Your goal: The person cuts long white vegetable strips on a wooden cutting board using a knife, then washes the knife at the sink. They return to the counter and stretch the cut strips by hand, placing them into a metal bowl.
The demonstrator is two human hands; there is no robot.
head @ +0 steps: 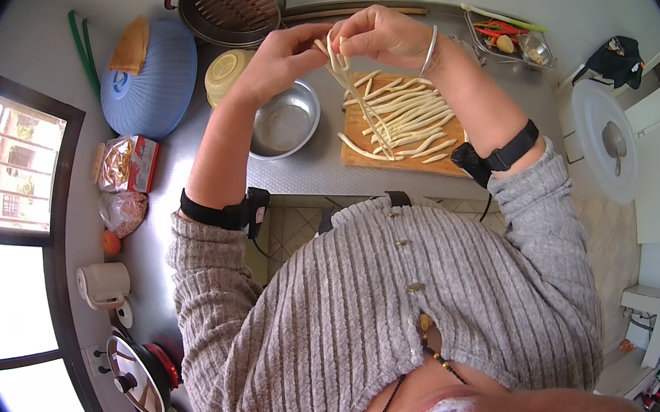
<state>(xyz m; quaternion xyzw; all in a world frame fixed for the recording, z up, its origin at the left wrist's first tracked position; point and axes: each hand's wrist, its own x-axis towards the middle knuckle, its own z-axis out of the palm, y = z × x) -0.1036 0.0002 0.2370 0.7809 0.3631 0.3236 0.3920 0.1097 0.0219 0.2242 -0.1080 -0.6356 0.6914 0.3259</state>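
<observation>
Both my hands are raised above a wooden cutting board [355, 158] and pinch strands of pale dough [361, 98] that hang down in long loops towards it. My left hand [296, 56] holds some strands between thumb and fingers. Close beside it, my right hand [374, 37], with a bangle at the wrist, grips the strands' upper ends. On the board lie many dough strips [411, 112] roughly side by side, with short pieces near its front edge. An empty metal bowl [284, 122] stands left of the board, below my left forearm.
A yellow plastic basket [225, 73], a large steamer pot [231, 8] and a blue domed cover [148, 83] stand at the back left. A tray of peppers [497, 31] is at the back right. Bagged food [116, 164] and a lidded pan [138, 378] lie along the left.
</observation>
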